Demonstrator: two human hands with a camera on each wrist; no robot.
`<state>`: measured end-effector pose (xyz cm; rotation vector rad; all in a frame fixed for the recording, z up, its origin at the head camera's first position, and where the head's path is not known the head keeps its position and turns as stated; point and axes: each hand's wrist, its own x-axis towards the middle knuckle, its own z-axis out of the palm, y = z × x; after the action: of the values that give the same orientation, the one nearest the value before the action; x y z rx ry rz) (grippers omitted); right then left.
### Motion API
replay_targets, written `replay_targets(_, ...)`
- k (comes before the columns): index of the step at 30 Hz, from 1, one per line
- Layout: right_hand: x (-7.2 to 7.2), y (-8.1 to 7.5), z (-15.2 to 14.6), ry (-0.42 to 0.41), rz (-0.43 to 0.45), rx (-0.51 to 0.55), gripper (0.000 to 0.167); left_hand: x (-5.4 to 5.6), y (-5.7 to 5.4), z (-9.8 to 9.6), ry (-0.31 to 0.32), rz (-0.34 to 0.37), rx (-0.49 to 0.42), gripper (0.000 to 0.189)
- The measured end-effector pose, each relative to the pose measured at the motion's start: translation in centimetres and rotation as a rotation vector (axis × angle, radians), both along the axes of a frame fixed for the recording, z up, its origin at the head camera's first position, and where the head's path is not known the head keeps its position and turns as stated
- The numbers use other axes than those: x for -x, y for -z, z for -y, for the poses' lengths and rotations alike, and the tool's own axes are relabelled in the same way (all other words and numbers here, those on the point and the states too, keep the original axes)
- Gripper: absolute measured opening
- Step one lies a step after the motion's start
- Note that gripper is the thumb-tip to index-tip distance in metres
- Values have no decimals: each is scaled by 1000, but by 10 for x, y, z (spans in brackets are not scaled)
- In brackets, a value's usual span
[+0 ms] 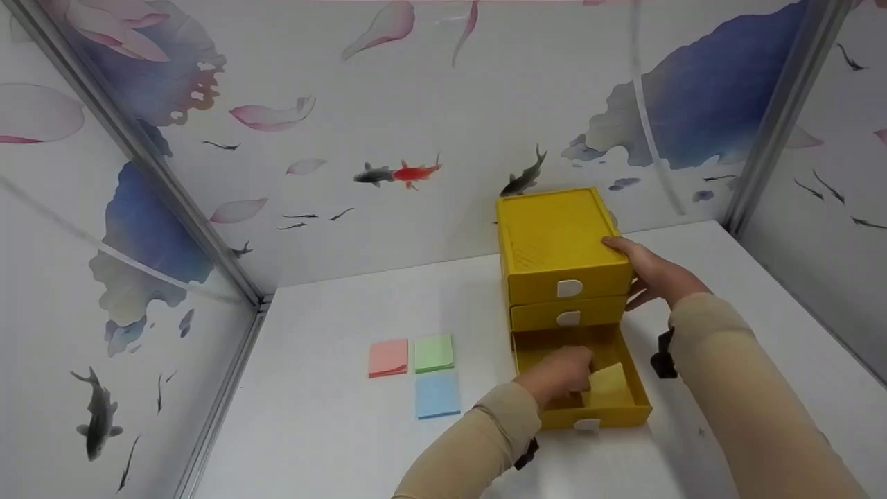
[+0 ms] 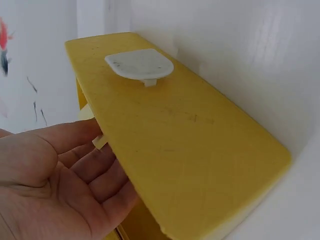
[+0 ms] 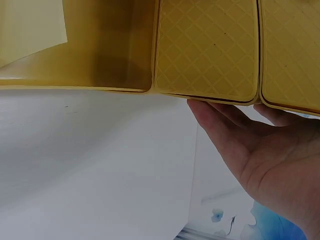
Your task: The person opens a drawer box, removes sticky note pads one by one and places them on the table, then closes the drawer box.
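A yellow three-drawer cabinet [image 1: 565, 229] stands against the back wall with its bottom drawer [image 1: 629, 418] pulled out. My left hand [image 1: 563, 369] reaches into that drawer and pinches a pale yellow sticky note pad [image 1: 611, 388], which stands tilted inside. In the left wrist view the curled fingers [image 2: 95, 165] hold the pad's edge [image 2: 100, 142] behind the drawer front; most of it is hidden. My right hand [image 1: 662, 274] rests against the cabinet's right side, thumb on the top edge. In the right wrist view its fingers lie fairly straight along the side of the upper drawers.
Pink [image 1: 388, 357], green [image 1: 434, 353] and blue [image 1: 437, 396] sticky note pads lie together on the white table [image 1: 312, 416], left of the cabinet. The upper two drawers are closed, with white tabs [image 1: 569, 288]. Printed wall panels [image 1: 429, 229] enclose the table.
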<state>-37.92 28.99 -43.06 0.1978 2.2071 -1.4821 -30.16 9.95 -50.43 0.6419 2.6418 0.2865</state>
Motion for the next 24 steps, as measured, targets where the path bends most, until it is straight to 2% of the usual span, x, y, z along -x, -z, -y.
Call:
replay_targets(3,0,-1,-1,6,-3,-7,102,0,-4,4,-1,-19,-35,20)
replay_targets(10,1,-1,1,25,31,30,102,0,-9,28,-54,-9,-259,28)
replay_targets(13,0,-1,0,20,26,25,102,1,-11,38,-56,-23,-316,28)
replay_targets(16,0,-1,-1,18,19,11,102,3,-12,45,-67,-39,-341,27)
replay_targets(20,1,-2,0,20,26,8,102,4,-13,53,-89,-61,-329,25)
replay_targets(24,1,-1,0,18,27,1,102,3,-15,62,-74,-91,-309,25)
